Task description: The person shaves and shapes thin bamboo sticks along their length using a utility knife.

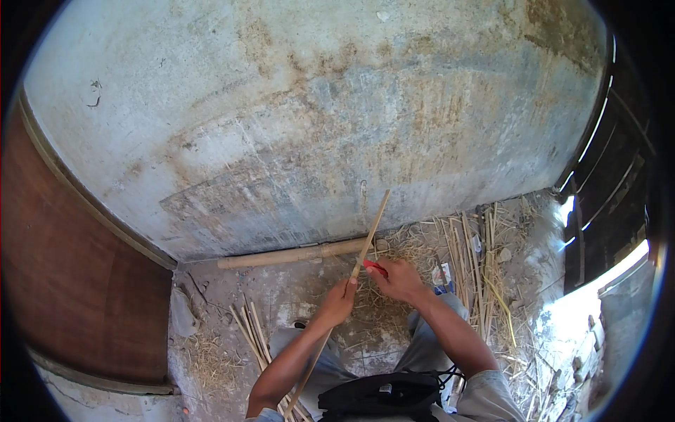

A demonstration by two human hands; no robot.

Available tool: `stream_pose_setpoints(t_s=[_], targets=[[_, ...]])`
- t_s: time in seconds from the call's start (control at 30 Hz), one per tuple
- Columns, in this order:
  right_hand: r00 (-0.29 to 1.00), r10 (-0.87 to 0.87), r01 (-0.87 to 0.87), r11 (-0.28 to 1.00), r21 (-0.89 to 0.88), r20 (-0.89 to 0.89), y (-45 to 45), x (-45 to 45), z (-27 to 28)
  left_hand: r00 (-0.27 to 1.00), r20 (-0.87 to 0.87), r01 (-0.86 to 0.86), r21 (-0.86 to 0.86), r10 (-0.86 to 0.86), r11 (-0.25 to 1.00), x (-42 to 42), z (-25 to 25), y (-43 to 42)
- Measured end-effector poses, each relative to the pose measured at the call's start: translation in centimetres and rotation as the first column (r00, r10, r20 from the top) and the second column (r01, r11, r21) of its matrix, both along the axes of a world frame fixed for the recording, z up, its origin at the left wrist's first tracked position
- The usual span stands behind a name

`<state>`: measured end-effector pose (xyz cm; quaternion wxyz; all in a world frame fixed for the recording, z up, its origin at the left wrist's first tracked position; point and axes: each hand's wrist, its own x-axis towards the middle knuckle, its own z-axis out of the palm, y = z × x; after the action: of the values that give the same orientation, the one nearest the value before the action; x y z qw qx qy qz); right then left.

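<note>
A long, thin bamboo strip (pixel 375 224) slants up and away from my lap, its far end in front of the wall. My left hand (pixel 339 304) is closed around its middle, and the lower part runs down past my left forearm. Just to the right, my right hand (pixel 399 280) is closed on a small red-handled tool (pixel 375 266). The tool's front end meets the strip just above my left fingers; its blade is too small to make out.
A thick bamboo pole (pixel 299 254) lies along the foot of the stained wall (pixel 295 155). Bamboo strips (pixel 478 267) and shavings cover the floor at right; more strips (pixel 251 327) lie at left, near a clear plastic bag (pixel 183 313). A black bag (pixel 380 395) sits at my waist.
</note>
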<state>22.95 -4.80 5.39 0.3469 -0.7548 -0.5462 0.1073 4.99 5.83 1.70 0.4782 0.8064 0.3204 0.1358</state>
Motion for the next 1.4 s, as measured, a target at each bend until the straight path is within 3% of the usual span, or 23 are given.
stream_pose_setpoints(t_s=[0.23,0.33,0.43,0.53,0.6,1.4], targets=[[0.998,0.066,-0.067,0.996,0.066,0.023,0.2,-0.3,0.0,0.996,0.077,-0.032,-0.090,0.039,0.995,-0.4,-1.1,-0.5],[0.996,0.075,-0.078,0.994,0.078,0.043,0.4,-0.6,-0.3,0.994,0.101,-0.051,0.001,0.050,0.999,-0.2,-0.7,-0.4],[0.997,0.050,-0.055,0.996,0.077,0.064,0.5,-0.9,-0.3,0.995,0.067,-0.063,-0.165,0.074,0.984,-0.1,-0.9,-0.4],[0.996,0.027,-0.036,0.995,0.096,0.088,0.6,-1.2,-0.5,0.994,-0.041,-0.109,-0.155,0.103,0.982,0.0,0.2,-1.1],[0.995,0.019,-0.030,0.993,0.112,0.097,0.5,-1.4,-0.4,0.997,0.009,-0.073,0.007,0.073,0.997,-0.1,0.9,-1.6],[0.980,-0.047,0.049,0.999,-0.006,0.194,1.2,-1.7,-0.5,0.965,-0.189,-0.153,0.154,0.181,0.976,-0.2,2.9,-3.0]])
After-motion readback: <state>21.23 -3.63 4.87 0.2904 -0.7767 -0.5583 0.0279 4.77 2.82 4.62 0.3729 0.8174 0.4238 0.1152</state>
